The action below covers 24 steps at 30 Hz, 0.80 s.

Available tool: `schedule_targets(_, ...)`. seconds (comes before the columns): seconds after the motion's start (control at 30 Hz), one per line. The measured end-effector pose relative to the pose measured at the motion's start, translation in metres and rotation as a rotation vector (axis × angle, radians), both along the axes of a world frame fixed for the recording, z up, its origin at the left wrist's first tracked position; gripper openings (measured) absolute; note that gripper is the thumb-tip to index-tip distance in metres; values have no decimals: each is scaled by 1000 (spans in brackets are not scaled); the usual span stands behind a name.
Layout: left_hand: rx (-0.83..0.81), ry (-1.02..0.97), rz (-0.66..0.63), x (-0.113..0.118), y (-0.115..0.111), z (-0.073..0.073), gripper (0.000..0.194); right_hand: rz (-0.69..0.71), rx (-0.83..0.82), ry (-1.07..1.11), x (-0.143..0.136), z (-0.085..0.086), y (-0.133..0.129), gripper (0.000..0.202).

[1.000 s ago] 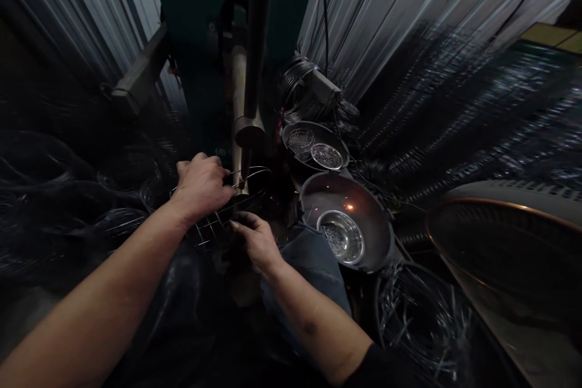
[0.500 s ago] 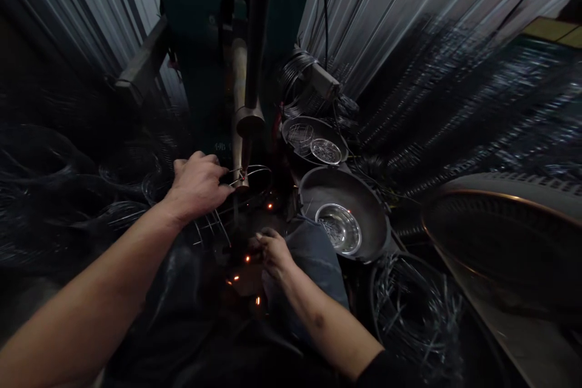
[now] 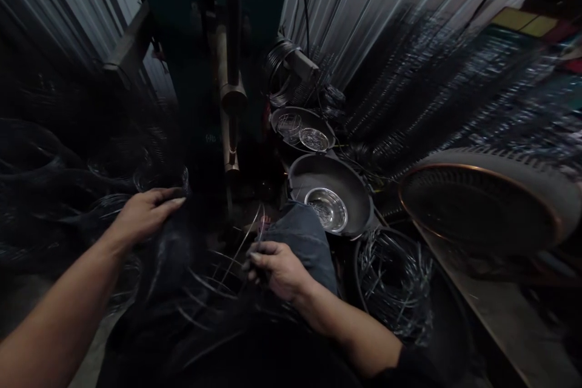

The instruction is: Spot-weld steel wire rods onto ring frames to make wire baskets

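Note:
My right hand (image 3: 277, 267) is closed in a pinch on a thin wire frame (image 3: 236, 254) over my lap. The frame's curved wires reach up and left of the fingers; its lower part blurs into my dark clothing. My left hand (image 3: 152, 209) is apart from the frame, fingers stretched forward, with nothing visible in it. Beside its fingertips lies a dark heap of wire rings (image 3: 161, 179). Ahead, between the hands, stand the copper-coloured electrodes of a welding machine (image 3: 231, 160).
To the right, a large pan (image 3: 297, 173) holds a shiny metal bowl (image 3: 334, 212). Behind it is another pan (image 3: 277, 124). Loose wire pieces (image 3: 395, 285) fill a dark tub. A round fan-like cover (image 3: 482, 200) and stacked wire goods (image 3: 431, 85) stand further right.
The wire frame has come away from the electrodes, down toward my lap and into my right hand. My left hand has let go and moved left and down. The orange sparks are gone.

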State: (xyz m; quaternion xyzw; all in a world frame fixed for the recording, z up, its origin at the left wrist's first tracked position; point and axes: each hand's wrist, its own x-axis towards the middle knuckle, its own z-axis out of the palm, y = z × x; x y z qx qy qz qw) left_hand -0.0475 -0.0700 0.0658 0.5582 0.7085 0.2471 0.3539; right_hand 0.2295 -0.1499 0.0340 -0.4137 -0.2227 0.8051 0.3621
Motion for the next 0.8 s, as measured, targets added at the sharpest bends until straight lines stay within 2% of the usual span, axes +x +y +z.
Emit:
schedule_targets(0.03, 36, 31, -36, 9, -9, 4, 56, -41, -5, -1, -4, -1, 4, 43)
schedule_targets(0.1, 76, 74, -215, 31, -30, 13, 59, -104, 1, -6, -12, -4, 12, 44)
schedule_targets(0.2, 125, 326, -472, 71, -60, 18, 59, -141, 27, -25, -23, -8, 17, 41)
schedule_targets(0.27, 114, 497, -552, 93, -71, 17, 51, -159, 77, -57, -25, -9, 16, 36)
schedule_targets(0.33, 105, 618, -564, 107, -76, 14, 44, -90, 184, -128, -18, -7, 16, 31)
schedule_targets(0.43, 121, 701, -554, 114, -74, 8, 45, 217, 400, -273, 19, -1, 27, 27)
schedule_targets(0.47, 131, 711, -552, 114, -73, 6, 47, 281, 444, -327, 38, -1, 35, 28)
schedule_targets(0.5, 143, 715, -547, 112, -72, 3, 49, 289, 465, -394, 59, -2, 46, 29)
schedule_targets(0.53, 155, 715, -540, 110, -70, 1, 51, 222, 449, -479, 82, -5, 58, 31)
schedule_targets(0.57, 168, 712, -527, 108, -69, -2, 52, 98, 411, -584, 105, -10, 73, 36)
schedule_targets(0.63, 195, 689, -489, 104, -65, -6, 53, -126, 322, -965, 147, -28, 105, 39)
schedule_targets(0.67, 209, 669, -468, 103, -63, -9, 52, -131, 239, -1211, 165, -40, 121, 39)
schedule_targets(0.73, 229, 627, -428, 100, -59, -13, 49, -105, 127, -1376, 191, -68, 147, 38)
schedule_targets(0.8, 242, 585, -393, 99, -55, -16, 47, -10, 47, -1466, 205, -98, 163, 33)
